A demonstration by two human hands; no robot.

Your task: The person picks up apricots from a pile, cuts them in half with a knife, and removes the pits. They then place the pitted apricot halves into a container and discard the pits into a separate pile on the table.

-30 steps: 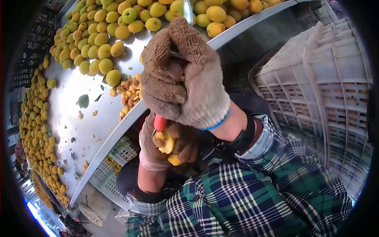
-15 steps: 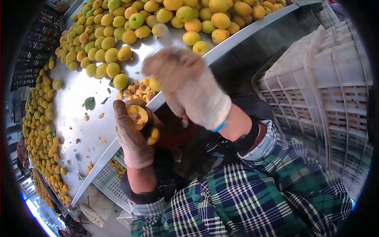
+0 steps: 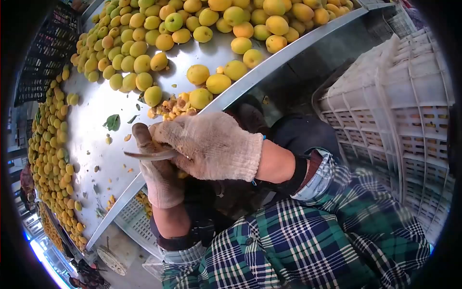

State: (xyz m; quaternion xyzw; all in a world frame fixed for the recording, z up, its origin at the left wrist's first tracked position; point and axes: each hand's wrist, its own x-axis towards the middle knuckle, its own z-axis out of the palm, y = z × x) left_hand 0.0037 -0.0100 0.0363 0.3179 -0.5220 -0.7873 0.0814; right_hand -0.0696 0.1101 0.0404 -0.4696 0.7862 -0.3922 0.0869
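Note:
Both hands wear stained knitted gloves and meet at the near edge of the metal table (image 3: 91, 159). My right hand (image 3: 211, 144) is closed on a knife (image 3: 151, 155), whose curved blade points left across my left hand. My left hand (image 3: 159, 173) is curled beneath it, and what its fingers hold is hidden behind the right hand and blade. Just beyond the hands lies a small heap of cut fruit pieces (image 3: 173, 107), with whole yellow fruits (image 3: 219, 83) beside it.
Many yellow-green fruits (image 3: 139, 48) cover the table's far part and left side. White plastic crates (image 3: 385, 111) stand at the right. Another white crate (image 3: 137, 216) is under the table edge, and a black crate (image 3: 45, 53) stands at the far left. Leaves (image 3: 112, 122) lie on the metal.
My right hand has come down and left onto my left hand, and the knife blade now shows. The halved fruit in my left hand is now hidden. More whole fruits lie near the heap.

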